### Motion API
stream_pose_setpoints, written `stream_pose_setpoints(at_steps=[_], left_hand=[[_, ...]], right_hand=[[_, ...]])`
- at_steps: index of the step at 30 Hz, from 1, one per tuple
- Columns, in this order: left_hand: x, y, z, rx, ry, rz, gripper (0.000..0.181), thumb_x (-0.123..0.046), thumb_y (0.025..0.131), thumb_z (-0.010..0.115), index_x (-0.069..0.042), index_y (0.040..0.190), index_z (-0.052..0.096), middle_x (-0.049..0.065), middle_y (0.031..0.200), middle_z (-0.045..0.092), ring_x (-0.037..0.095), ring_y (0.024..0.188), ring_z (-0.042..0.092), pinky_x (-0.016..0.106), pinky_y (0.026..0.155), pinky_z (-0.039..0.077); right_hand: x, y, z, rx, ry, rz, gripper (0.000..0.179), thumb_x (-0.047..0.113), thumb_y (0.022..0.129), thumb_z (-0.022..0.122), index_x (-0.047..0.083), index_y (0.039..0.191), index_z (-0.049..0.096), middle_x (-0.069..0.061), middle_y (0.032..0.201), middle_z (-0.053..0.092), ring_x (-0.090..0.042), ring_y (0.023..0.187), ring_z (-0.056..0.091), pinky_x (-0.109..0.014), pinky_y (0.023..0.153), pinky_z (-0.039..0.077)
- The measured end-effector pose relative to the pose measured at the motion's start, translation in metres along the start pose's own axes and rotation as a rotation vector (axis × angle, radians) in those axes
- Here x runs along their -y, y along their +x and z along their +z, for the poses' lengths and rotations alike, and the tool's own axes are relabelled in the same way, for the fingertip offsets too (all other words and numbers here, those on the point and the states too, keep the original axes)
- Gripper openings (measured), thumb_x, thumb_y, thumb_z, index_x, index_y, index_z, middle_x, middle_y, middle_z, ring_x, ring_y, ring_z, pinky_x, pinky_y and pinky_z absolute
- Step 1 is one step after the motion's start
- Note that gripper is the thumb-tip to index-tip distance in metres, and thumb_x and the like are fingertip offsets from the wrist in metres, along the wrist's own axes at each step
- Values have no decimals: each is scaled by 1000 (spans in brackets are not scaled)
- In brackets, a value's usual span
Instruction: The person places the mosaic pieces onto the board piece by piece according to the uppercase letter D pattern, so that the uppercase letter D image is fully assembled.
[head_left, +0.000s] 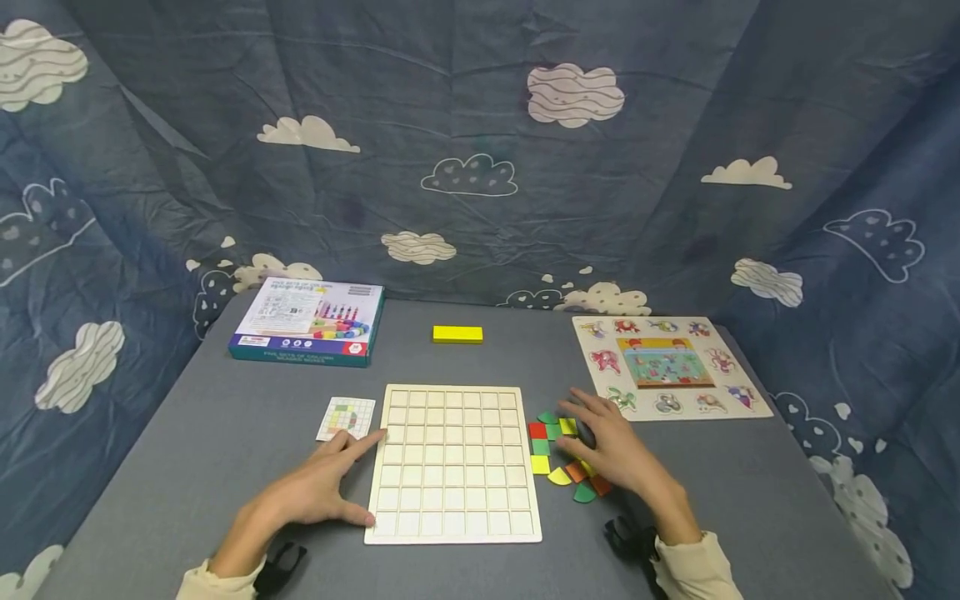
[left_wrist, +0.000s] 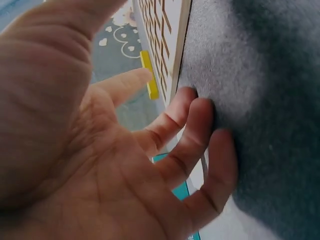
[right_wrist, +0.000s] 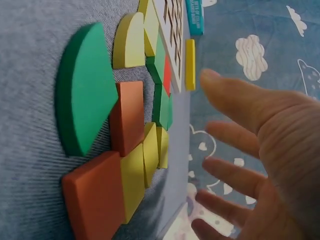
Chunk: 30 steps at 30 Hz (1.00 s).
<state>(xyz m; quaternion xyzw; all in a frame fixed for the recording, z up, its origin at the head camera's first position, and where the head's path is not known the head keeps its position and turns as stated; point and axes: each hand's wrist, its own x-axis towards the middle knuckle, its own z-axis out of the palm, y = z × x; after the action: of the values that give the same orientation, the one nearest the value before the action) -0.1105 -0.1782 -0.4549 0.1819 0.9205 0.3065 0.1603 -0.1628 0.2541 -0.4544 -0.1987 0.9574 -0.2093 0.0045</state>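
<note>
A pale wooden grid board [head_left: 453, 465] lies in the middle of the table. My left hand [head_left: 318, 483] rests at its left side, index fingertip and thumb right at the edge, the other fingers bent on the cloth in the left wrist view. My right hand [head_left: 611, 442] hovers with spread fingers over a loose cluster of wooden pieces on the board's right, holding nothing. Among them are a red square [head_left: 537, 431], a yellow square [head_left: 540, 465], a green quarter-round piece [right_wrist: 85, 90] and an orange square [right_wrist: 95, 195]. Part of the cluster is hidden under the right hand.
A small pattern card [head_left: 347, 417] lies left of the board, partly behind the left hand. Further back are a boxed game [head_left: 307, 321] and a yellow block [head_left: 457, 334]. An animal picture puzzle [head_left: 667, 404] lies at the right. A cloud-printed cloth [head_left: 465, 108] hangs behind the table.
</note>
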Motion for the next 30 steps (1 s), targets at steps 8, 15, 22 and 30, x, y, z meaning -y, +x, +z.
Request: stream_pose_setpoints(at_steps=[8,15,22,30], left_hand=[[-5,3,2,21,10,-9,119,-34,56,98,-12,155,36,5,113,46,19,97,43,35,81,45],[-6,10,2,46,-3,-83,125,-31,49,101,-14,154,35,10,115,45,30,109,47,52,88,47],[-7,12,1,70,-12,-112,123,-31,49,101,-15,153,37,13,123,45,40,125,44,59,91,47],[-5,11,-1,118,-34,-132,123,-30,56,98,-14,157,30,28,155,33,56,145,18,72,107,26]], right_hand=[[-1,9,3,55,55,-76,37,19,88,78,8,122,69,-12,128,63,-35,121,57,-56,101,45],[-5,15,5,115,75,-108,27,12,88,77,9,113,72,-7,116,68,-30,112,62,-52,96,48],[-10,16,8,103,46,-122,24,9,87,77,11,111,73,-5,113,69,-29,109,63,-51,94,49],[-9,19,10,60,16,-132,23,6,85,79,12,106,73,-3,108,70,-28,105,64,-50,92,48]])
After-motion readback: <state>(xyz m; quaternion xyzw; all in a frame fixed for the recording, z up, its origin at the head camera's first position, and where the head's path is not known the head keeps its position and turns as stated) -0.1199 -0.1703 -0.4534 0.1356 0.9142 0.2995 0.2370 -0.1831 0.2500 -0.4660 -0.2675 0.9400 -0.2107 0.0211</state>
